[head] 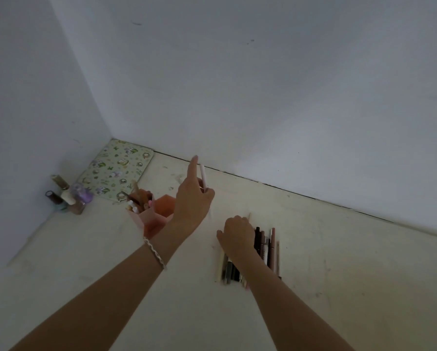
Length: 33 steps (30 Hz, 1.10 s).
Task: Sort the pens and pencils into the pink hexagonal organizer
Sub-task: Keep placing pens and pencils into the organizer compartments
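The pink hexagonal organizer (153, 216) stands on the cream table, with several pens and pencils upright in its left cell. My left hand (191, 198) hovers just right of it and pinches a white pen (203, 178) held almost upright, index finger stretched out. A row of dark, brown and white pens and pencils (264, 249) lies flat to the right. My right hand (237, 236) rests on the row's left part with curled fingers; a pale pencil tip shows above its knuckles. Whether the fingers grip it is hidden.
A floral-patterned pad (116, 171) lies in the back corner against the white walls. Several small bottles (67, 196) stand at the left wall next to it. The table (339, 274) runs wide to the right and front.
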{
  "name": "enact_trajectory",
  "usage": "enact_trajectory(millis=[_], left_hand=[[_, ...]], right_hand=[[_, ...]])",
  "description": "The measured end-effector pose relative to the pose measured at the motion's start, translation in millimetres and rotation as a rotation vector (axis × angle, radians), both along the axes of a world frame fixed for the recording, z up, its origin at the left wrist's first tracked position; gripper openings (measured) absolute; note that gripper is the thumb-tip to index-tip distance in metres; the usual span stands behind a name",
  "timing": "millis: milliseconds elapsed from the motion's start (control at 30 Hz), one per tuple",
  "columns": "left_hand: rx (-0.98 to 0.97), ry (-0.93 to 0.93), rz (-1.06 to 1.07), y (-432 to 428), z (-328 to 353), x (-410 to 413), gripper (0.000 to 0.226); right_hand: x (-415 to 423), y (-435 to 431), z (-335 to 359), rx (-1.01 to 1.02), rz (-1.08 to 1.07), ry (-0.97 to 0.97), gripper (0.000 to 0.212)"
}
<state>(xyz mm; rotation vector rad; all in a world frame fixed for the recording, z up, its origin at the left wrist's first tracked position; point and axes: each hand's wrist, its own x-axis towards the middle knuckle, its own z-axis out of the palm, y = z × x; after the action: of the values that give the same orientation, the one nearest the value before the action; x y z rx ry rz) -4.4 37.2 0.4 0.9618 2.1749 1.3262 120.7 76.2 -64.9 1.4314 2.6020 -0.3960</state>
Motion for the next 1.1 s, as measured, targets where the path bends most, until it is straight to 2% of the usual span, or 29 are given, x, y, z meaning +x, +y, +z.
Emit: enact_trajectory(millis=[67,167,267,433,533,633,733,833,1000,1100], left_hand=[[0.027,0.018,-0.017,-5.6,1.2,-1.9,0.083],[0.031,0.038,-0.028,-11.6,1.1,-6.5,0.069],[0.039,0.039,-0.042,-15.1,1.6,-9.7,0.065],[0.044,0.04,-0.058,-18.8,-0.2,-9.7,0.064],[0.083,0.063,-0.072,-21.4,4.0,-9.5,0.053],[0.186,0.165,-0.051,-25.3,19.9,-22.2,0.039],[0.284,0.28,0.063,-36.5,39.6,-53.7,0.036],[0.333,0.315,0.215,-59.2,48.3,-89.8,0.036],[0.181,0.371,0.22,-91.6,24.8,-108.0,0.035],[0.046,0.553,0.162,-103.6,6.0,-106.5,0.025]], right_hand=[[-3.8,-5.6,-4.7,0.031,0.016,-0.038,0.019],[-8.1,-12.9,-7.9,0.03,0.005,-0.067,0.013],[-8.4,-16.2,-6.9,0.048,-0.051,-0.058,0.008],[-11.4,-22.7,-9.6,-0.009,-0.062,0.005,0.018],[-15.9,-22.5,-4.7,-0.034,-0.107,0.18,0.016],[-20.9,-8.5,15.3,0.054,-0.199,0.455,0.02],[-28.1,7.8,43.0,0.106,-0.25,0.758,0.029],[-41.4,12.3,66.8,0.149,-0.252,0.991,0.028],[-69.5,-3.8,86.2,0.151,-0.218,1.179,0.023],[-83.7,-17.4,90.8,0.142,-0.138,1.208,0.025]])
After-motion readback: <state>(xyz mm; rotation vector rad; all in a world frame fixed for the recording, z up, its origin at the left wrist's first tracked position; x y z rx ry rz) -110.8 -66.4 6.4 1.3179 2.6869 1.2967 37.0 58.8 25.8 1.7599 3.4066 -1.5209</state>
